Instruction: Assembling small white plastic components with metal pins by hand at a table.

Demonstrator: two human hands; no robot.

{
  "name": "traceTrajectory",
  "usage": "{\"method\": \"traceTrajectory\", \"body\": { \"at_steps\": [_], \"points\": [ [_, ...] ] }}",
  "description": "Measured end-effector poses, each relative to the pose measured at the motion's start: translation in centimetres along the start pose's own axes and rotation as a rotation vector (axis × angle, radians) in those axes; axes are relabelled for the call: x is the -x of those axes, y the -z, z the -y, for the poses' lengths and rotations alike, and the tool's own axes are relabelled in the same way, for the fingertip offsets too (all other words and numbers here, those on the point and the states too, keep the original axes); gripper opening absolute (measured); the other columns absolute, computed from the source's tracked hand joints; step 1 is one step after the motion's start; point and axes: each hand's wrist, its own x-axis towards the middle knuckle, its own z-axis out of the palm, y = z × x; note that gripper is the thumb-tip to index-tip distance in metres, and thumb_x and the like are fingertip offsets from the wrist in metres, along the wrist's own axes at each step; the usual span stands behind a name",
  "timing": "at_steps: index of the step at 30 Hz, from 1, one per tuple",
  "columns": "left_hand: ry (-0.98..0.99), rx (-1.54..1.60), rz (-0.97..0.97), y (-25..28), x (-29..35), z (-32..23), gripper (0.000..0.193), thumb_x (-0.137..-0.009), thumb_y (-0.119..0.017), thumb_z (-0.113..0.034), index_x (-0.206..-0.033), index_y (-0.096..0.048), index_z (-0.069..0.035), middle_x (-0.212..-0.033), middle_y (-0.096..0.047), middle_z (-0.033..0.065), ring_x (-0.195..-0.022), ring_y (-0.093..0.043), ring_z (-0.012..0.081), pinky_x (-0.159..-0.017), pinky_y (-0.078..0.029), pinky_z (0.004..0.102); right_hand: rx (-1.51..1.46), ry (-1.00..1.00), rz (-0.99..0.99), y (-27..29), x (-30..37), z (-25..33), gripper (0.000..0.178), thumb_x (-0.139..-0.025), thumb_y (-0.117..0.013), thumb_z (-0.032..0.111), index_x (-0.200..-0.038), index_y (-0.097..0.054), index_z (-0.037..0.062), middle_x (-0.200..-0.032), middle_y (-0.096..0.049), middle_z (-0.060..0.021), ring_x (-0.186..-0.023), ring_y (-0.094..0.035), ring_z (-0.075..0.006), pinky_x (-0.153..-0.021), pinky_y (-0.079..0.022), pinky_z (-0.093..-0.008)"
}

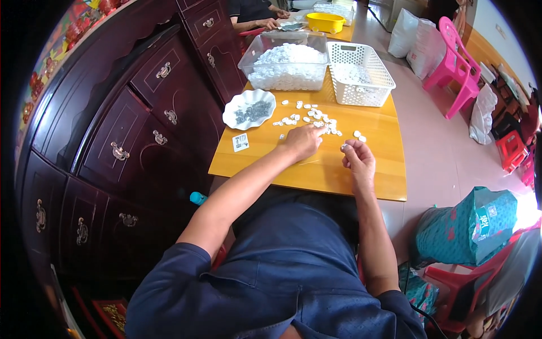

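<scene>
Left hand (303, 141), centre of the frame: palm down on the yellow wooden table (316, 169), fingers extended into the near edge of a loose scatter of small white pieces (307, 117). The fingertips touch the pieces; whether any piece is actually pinched cannot be told, since the fingers cover the contact.

Right hand (357, 161), just right of centre: raised slightly off the tabletop, fingers curled, thumb and forefinger closed on one small white piece (344, 147) held at the fingertips. Two more white pieces lie apart from the main scatter, just above this hand.

Scatter of white pieces: spread across the middle of the table, between the left hand and the containers behind it.

Other items on the table, upper centre of the frame:
- White scalloped dish (248, 109), left of the scatter, holding a heap of small dark grey parts.
- Clear plastic tub (285, 62), behind the dish, heaped with white pieces.
- White perforated basket (361, 73), right of the tub and touching it, with some white pieces at its bottom.
- Small printed card (240, 142), lying flat near the table's left edge, below the dish.

Surroundings: a dark red wooden cabinet (130, 124) with metal handles fills the left of the frame, close against the table. A second person's forearm (254, 24) rests at the far end of the table, top centre (beside a yellow bowl (325, 22)). A pink plastic chair (454, 65) stands upper right; a teal bag (468, 226) sits on the floor at lower right.
</scene>
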Motion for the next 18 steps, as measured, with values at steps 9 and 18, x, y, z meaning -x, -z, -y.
{"method": "traceTrajectory", "body": {
  "at_steps": [9, 18],
  "points": [
    [-0.081, 0.183, -0.109, 0.2, 3.5, 1.9, 0.031, -0.090, -0.062, -0.017, -0.118, -0.069, -0.007, -0.085, -0.067, 0.0126, -0.082, -0.066, 0.0311, -0.073, -0.052, 0.0431, -0.007, 0.012, 0.020, 0.0, 0.0, 0.0, 0.010, -0.094, -0.065, 0.006, -0.104, -0.064, 0.0022, -0.087, -0.065, -0.0014, -0.066, -0.052, -0.0069, -0.060, -0.041, -0.0216],
    [-0.026, 0.194, -0.151, -0.4, 2.5, 2.3, 0.025, -0.090, -0.062, -0.021, -0.109, -0.072, -0.007, -0.085, -0.067, 0.0125, -0.081, -0.066, 0.0320, -0.073, -0.052, 0.0432, 0.049, -0.023, 0.083, -0.3, 0.0, -0.7, 0.012, -0.094, -0.066, 0.007, -0.105, -0.064, 0.0025, -0.088, -0.066, -0.0015, -0.066, -0.052, -0.0062, -0.060, -0.042, -0.0209]
  ]
}}
